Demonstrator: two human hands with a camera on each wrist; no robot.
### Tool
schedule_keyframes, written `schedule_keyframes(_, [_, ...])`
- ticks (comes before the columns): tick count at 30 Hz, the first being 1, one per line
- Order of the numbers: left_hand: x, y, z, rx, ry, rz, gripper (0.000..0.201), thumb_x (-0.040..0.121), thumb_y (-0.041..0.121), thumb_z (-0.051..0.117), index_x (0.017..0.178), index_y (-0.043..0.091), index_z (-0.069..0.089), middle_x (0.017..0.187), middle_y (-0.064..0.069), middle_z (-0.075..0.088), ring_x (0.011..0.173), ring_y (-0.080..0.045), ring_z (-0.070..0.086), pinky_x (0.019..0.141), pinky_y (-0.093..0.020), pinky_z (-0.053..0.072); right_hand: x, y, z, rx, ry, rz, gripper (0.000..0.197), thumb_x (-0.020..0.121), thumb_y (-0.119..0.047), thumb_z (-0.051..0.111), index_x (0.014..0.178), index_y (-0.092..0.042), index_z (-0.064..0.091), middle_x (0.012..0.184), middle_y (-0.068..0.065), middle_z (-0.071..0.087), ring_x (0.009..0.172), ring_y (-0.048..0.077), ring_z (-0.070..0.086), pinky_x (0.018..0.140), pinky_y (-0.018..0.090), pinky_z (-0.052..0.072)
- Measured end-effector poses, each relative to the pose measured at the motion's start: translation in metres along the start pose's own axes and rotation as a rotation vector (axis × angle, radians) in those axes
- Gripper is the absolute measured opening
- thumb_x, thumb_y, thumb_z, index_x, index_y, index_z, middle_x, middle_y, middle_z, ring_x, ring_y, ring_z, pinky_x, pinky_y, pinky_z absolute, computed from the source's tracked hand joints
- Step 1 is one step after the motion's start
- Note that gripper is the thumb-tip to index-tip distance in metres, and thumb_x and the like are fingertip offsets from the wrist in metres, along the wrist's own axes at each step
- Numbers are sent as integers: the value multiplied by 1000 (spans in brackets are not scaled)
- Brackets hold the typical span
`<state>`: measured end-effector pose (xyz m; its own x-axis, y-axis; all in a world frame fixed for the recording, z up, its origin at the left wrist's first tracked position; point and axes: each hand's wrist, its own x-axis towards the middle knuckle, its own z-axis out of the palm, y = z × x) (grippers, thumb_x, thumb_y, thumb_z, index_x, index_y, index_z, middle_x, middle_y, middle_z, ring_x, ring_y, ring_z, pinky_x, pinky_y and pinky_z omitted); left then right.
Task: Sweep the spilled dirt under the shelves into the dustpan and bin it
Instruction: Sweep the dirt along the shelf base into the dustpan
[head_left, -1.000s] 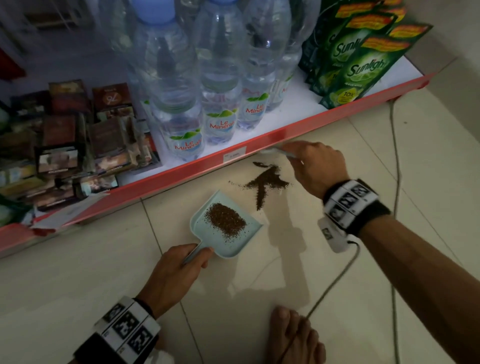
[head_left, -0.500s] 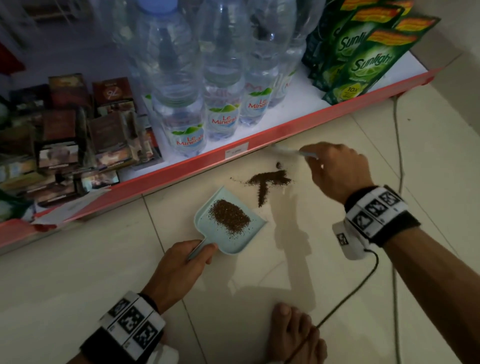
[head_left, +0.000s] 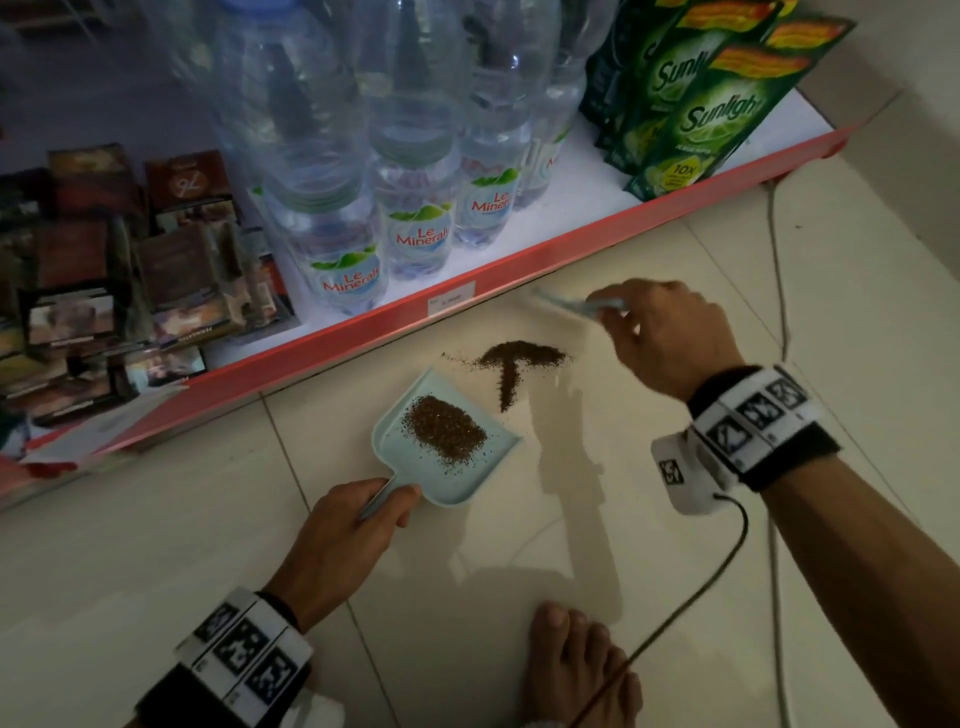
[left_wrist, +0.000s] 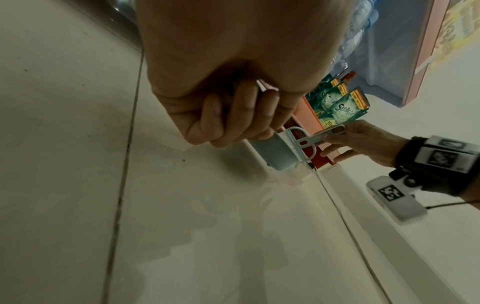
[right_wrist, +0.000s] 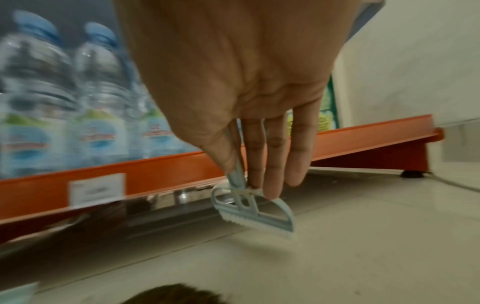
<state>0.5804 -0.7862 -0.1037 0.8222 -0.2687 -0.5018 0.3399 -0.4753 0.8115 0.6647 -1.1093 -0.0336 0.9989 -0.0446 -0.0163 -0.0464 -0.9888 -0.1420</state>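
Note:
A small pale-blue dustpan (head_left: 488, 470) lies flat on the tiled floor with a heap of brown dirt (head_left: 445, 429) inside it. My left hand (head_left: 358, 519) grips its handle (left_wrist: 270, 153). Just beyond the pan's lip, a T-shaped pile of dirt (head_left: 514, 364) lies on the floor. My right hand (head_left: 670, 338) pinches the thin handle of a small pale-blue brush (right_wrist: 255, 214), whose head sits at the floor just in front of the red shelf edge (head_left: 519, 275), behind the loose dirt. In the head view the brush (head_left: 566, 304) is blurred.
The low red shelf carries water bottles (head_left: 415, 208), green Sunlight pouches (head_left: 696, 114) and brown packets (head_left: 130, 270). A dark gap runs beneath the shelf (right_wrist: 155, 207). A thin cable (head_left: 779, 291) trails on the floor at right. My bare foot (head_left: 576, 670) is below the dustpan.
My right hand has drawn the brush right and slightly away from the shelf; the dirt on the floor has gathered into a tidier T shape. The dustpan and left hand have stayed put.

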Motion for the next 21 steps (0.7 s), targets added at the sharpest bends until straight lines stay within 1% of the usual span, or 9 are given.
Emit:
schedule_keyframes(4, [1, -2, 0, 7, -11, 6, 39, 95, 37, 56, 61, 19, 56, 46, 7, 40, 44, -8, 36, 50, -25, 30, 39, 29, 5, -145, 14, 275, 28, 97, -26, 47, 114, -23, 69, 108, 17, 67, 93, 43, 62, 73, 41, 45])
schedule_keyframes(7, [2, -1, 2, 3, -19, 13, 38, 95, 38, 56, 63, 18, 56, 46, 6, 40, 44, -8, 36, 50, -25, 30, 53, 28, 16, -99, -49, 332, 27, 99, -23, 46, 113, -16, 68, 110, 20, 65, 97, 43, 62, 77, 42, 47])
schedule_keyframes(9, [1, -1, 3, 4, -19, 8, 39, 95, 39, 56, 61, 20, 55, 46, 7, 40, 44, -8, 36, 50, -25, 30, 50, 13, 22, -35, -69, 225, 28, 100, -20, 45, 113, -16, 69, 106, 17, 66, 91, 39, 63, 70, 37, 45])
schedule_keyframes(11, [0, -1, 2, 1, -11, -2, 39, 94, 40, 56, 60, 23, 56, 46, 7, 40, 44, -9, 36, 51, -25, 30, 37, -7, 27, -7, -136, 8, 29, 102, -21, 43, 115, -16, 68, 105, 11, 67, 86, 33, 64, 65, 32, 43])
schedule_keyframes(13, [-1, -2, 0, 1, -1, -8, 39, 94, 40, 56, 59, 24, 56, 46, 7, 40, 44, -8, 37, 51, -25, 31, 21, -23, 25, -32, -230, -185, 31, 102, -29, 40, 117, -18, 66, 108, 6, 67, 86, 29, 65, 66, 32, 47])
schedule_keyframes(16, [-1, -4, -3, 0, 11, -7, 39, 94, 39, 56, 59, 24, 55, 46, 7, 40, 44, -8, 36, 49, -24, 30, 10, -21, 12, -48, -205, -282, 32, 101, -35, 40, 119, -27, 65, 110, -2, 68, 90, 26, 65, 62, 27, 41])
schedule_keyframes(18, [0, -5, -4, 1, 15, -2, 39, 94, 38, 56, 58, 24, 56, 46, 7, 39, 43, -7, 36, 47, -23, 30, 14, -8, 7, -67, -99, -205, 29, 101, -31, 43, 117, -27, 67, 107, 0, 68, 86, 27, 65, 56, 20, 29])
schedule_keyframes(19, [0, -5, -4, 4, 11, 1, 39, 95, 38, 56, 59, 24, 56, 46, 7, 39, 43, -7, 36, 47, -23, 30, 21, -1, 6, -99, -40, -122, 28, 100, -30, 44, 115, -25, 68, 106, 2, 68, 85, 30, 65, 58, 21, 29])
schedule_keyframes(21, [0, -6, -3, 9, 1, 6, 39, 95, 39, 56, 59, 24, 56, 46, 7, 39, 44, -9, 36, 48, -24, 30, 37, 9, 10, -169, 24, 86, 25, 98, -26, 47, 108, -18, 68, 105, 10, 67, 89, 37, 64, 66, 31, 35])
